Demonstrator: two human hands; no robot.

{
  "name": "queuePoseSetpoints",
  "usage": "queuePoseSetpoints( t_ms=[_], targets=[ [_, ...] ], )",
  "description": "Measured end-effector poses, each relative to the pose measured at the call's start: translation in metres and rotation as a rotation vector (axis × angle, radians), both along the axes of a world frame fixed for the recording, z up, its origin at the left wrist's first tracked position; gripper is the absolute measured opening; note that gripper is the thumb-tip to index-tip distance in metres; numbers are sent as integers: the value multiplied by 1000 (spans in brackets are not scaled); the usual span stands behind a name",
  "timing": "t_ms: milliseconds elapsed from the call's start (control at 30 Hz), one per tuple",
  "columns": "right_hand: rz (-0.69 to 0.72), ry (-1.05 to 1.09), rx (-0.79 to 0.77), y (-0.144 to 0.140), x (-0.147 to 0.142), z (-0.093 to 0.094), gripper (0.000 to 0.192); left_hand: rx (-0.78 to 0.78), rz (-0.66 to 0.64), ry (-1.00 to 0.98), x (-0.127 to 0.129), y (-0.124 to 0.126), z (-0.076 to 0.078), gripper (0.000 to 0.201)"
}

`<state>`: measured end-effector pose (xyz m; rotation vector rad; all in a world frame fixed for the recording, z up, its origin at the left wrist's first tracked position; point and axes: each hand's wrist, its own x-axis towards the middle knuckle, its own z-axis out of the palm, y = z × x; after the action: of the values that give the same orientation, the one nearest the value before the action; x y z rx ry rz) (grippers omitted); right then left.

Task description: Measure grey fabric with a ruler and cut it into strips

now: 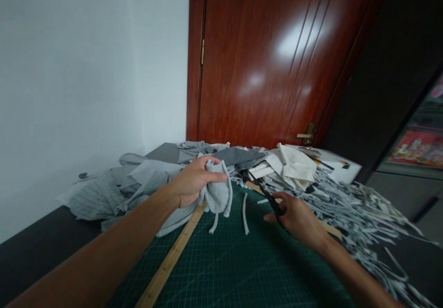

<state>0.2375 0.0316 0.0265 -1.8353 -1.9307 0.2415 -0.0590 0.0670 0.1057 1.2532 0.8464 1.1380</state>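
Observation:
A piece of light grey fabric (218, 196) hangs from my left hand (195, 178), pinched between thumb and fingers above the cutting mat. A narrow strip dangles from its lower edge. My right hand (294, 215) grips a pair of black scissors (265, 190), their blades pointing up and left, apart from the fabric. Between the two hands a loose grey strip (245, 213) lies on the green cutting mat (221, 271). A wooden ruler (173, 255) runs from the near edge of the mat to beneath the held fabric.
Crumpled grey fabric (104, 192) is heaped on the left. Pale cloth (297, 167) and darker grey cloth (237, 158) pile up at the back. Many cut strips (360, 220) cover the right side, near a white box (346, 165). A wooden door (263, 68) stands behind the table.

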Motion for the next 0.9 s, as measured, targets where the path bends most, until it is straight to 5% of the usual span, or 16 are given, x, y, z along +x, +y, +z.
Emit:
queuePoseSetpoints(
  t_ms=[300, 600, 733, 800, 900],
  targets=[
    [-24, -127, -62, 0, 63, -38, 28, -132, -1, -134, 4, -12, -20, 47],
    [138, -52, 41, -9, 71, -34, 34, -77, -25, -76, 13, -22, -35, 20],
    [171, 10, 125, -21, 37, -20, 29, 9, -18, -38, 20, -33, -36, 21],
    [243, 111, 186, -30, 3, -10, 54, 81, -24, 0, 28, -40, -37, 21],
    [414, 649, 212, -36, -48, 5, 59, 196, -73, 48, 38, -50, -35, 21]
  ],
)
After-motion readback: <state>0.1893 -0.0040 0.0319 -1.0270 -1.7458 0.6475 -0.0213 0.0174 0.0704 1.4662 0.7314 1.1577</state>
